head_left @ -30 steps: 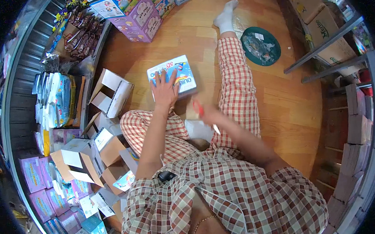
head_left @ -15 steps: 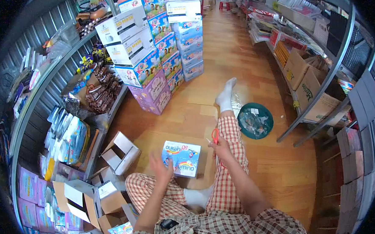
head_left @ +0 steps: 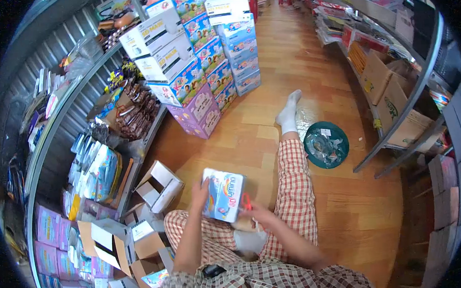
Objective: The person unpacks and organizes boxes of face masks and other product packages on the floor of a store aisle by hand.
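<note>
A blue and white printed box (head_left: 224,195) is tilted up in front of my crossed leg. My left hand (head_left: 200,193) grips its left edge, thumb side at the upper corner. Near the box's lower right side, my right hand (head_left: 259,215) is closed on red-handled scissors (head_left: 246,201), which are partly blurred. Whether the scissors touch the box cannot be made out.
Stacked mask boxes (head_left: 189,78) stand ahead on the wooden floor. A green basin (head_left: 326,144) with clear plastic lies right of my outstretched foot. Opened cartons (head_left: 160,187) are at the left, beside a loaded shelf (head_left: 137,149). Another metal shelf (head_left: 396,130) runs along the right.
My left hand has taken hold of the box, which is now turned and raised at a tilt. My right hand with the scissors has moved down and left toward it. The view has shifted slightly.
</note>
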Demonstrator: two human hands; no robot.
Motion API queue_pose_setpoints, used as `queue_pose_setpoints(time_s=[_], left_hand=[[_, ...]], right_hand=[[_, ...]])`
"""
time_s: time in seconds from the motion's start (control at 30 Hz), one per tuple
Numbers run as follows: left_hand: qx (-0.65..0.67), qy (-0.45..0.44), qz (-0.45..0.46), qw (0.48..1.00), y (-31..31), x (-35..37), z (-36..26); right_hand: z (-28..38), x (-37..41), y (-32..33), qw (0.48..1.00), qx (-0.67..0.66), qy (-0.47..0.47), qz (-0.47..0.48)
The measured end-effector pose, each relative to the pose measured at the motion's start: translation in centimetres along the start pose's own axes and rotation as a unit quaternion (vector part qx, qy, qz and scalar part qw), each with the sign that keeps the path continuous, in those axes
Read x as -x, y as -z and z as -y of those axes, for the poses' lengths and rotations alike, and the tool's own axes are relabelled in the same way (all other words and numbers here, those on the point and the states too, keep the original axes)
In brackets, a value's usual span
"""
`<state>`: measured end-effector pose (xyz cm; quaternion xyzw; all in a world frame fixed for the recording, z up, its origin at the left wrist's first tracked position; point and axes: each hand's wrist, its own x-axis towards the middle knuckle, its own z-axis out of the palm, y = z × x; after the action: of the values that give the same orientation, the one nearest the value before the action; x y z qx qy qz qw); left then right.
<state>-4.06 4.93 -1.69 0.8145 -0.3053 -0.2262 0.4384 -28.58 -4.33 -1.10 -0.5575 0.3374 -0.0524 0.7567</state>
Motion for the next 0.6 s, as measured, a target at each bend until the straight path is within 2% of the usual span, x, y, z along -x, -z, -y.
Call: queue_pose_setpoints(time_s=[0.07,0.13,0.2,0.27,0.3,0.33,0.37,0.4,0.47,0.53,0.6], left_hand=[[-0.184,0.027,0.026,0.982,0.0,-0.4,-2.8],[-0.225,0.035,-0.021,0.973,-1.6,0.4,-4.7],[-0.269,0.041,-0.060,0.960,-4.1,1.9,-5.0],[-0.346,-0.002,-0.085,0.934,-5.9,3.4,-4.3],[-0.347,0.005,-0.083,0.934,-6.0,3.9,-4.1],[-0.368,-0.036,-0.102,0.924,-6.1,4.4,-4.0],[-0.387,-0.077,-0.118,0.911,-6.2,5.0,-3.8],[-0.387,-0.068,-0.108,0.913,-6.1,5.3,-3.8],[-0.373,-0.096,-0.075,0.920,-5.8,5.8,-3.9],[-0.383,-0.089,-0.052,0.918,-6.1,7.3,-3.9],[-0.390,-0.093,-0.041,0.915,-6.3,8.0,-4.1]], right_hand=[[0.0,1.8,-1.0,0.983,-0.087,-0.030,0.157],[-0.6,1.1,-1.1,0.987,-0.066,-0.011,0.145],[0.2,0.0,0.4,0.994,-0.103,0.028,0.021],[1.2,-0.9,2.2,0.993,-0.095,0.050,-0.058],[2.9,-0.6,2.8,0.994,-0.051,0.052,-0.076],[4.5,-0.3,3.5,0.994,-0.007,0.052,-0.094],[3.5,-2.4,5.0,0.990,0.049,0.087,-0.098],[2.3,-4.3,6.0,0.982,0.105,0.117,-0.101],[5.2,-4.0,5.6,0.987,0.083,0.086,-0.107],[6.8,-4.5,5.0,0.975,0.167,0.093,-0.113],[3.0,-10.4,7.1,0.931,0.311,0.156,-0.109]])
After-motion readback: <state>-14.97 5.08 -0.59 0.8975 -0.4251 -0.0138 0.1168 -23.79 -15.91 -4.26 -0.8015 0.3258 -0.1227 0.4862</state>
